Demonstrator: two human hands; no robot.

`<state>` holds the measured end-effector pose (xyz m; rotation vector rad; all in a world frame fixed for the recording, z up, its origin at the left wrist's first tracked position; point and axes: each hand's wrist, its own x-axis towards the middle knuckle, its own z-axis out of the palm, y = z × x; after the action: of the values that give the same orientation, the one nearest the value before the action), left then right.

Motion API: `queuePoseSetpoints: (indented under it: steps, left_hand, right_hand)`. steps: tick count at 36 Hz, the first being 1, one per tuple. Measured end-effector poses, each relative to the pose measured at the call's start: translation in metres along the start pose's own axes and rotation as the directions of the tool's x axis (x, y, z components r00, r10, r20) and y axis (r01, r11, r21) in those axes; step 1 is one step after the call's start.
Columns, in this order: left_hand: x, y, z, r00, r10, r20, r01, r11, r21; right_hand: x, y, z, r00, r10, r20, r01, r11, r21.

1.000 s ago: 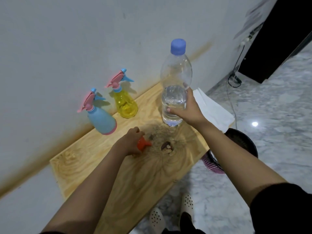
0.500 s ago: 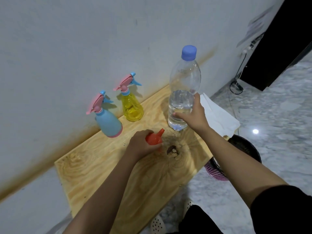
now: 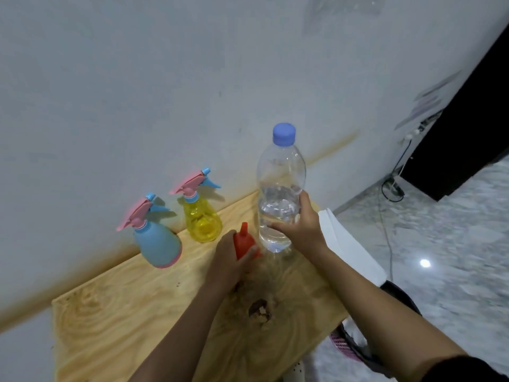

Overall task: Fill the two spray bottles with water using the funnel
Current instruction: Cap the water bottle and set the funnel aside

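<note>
grips the funnel (image 3: 243, 241) in the left hand (image 3: 230, 261), fingers curled round its cone; holds it spout-up now, not flat on the table (image 3: 124, 312) as a second ago. wraps the right hand (image 3: 301, 228) round the bottle (image 3: 279, 186), capped, near the table's middle. leaves the blue sprayer (image 3: 157, 244) and yellow sprayer (image 3: 202, 223) by the back edge, heads on. means tools ready, nothing opened, no filling yet.

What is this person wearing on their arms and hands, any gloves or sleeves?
Nothing on the hands: the left hand and right hand are bare, with no gloves, and no watch or ring that I can make out. Both forearms are uncovered. A black sleeve shows only high on the right arm.
</note>
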<state>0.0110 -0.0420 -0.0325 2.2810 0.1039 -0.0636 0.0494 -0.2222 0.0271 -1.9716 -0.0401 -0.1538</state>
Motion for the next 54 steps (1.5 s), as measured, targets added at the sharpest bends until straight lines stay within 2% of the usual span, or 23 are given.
queuePoseSetpoints:
  steps: [4,13,21,29,33,43,49,54]
  left_hand:
    - [0.030,0.005,0.013,0.989,-0.035,-0.145,0.036,0.999,0.007]
    - [0.080,0.012,0.035,0.964,-0.220,-0.148,0.204,0.972,-0.118]
    - [0.105,0.015,0.045,0.962,-0.168,-0.214,0.161,0.986,-0.047]
    - [0.113,0.004,0.051,0.949,-0.202,-0.242,0.196,0.979,-0.049]
    - [0.118,0.004,0.053,0.938,-0.220,-0.268,0.202,0.975,-0.096]
    - [0.124,0.012,0.055,0.908,-0.241,-0.344,0.252,0.968,-0.013]
    - [0.124,0.018,0.062,0.884,-0.267,-0.383,0.273,0.961,-0.040]
    - [0.121,0.016,0.062,0.887,-0.269,-0.376,0.268,0.962,-0.057]
  right_hand:
    - [0.036,0.000,-0.006,0.999,-0.050,-0.004,0.050,0.999,0.018]
    - [0.100,0.001,-0.004,0.997,-0.065,0.047,0.062,0.996,0.058]
    - [0.135,0.010,0.002,0.986,-0.030,0.164,0.032,0.999,-0.008]
    - [0.149,0.014,0.000,0.972,0.002,0.236,-0.010,0.999,0.035]
    - [0.156,0.017,0.001,0.966,-0.019,0.259,0.017,1.000,0.010]
    - [0.161,0.022,0.008,0.959,-0.091,0.266,0.093,0.996,0.008]
    - [0.161,0.029,0.009,0.948,-0.130,0.289,0.152,0.987,-0.058]
    - [0.154,0.032,0.012,0.946,-0.077,0.315,0.119,0.986,-0.116]
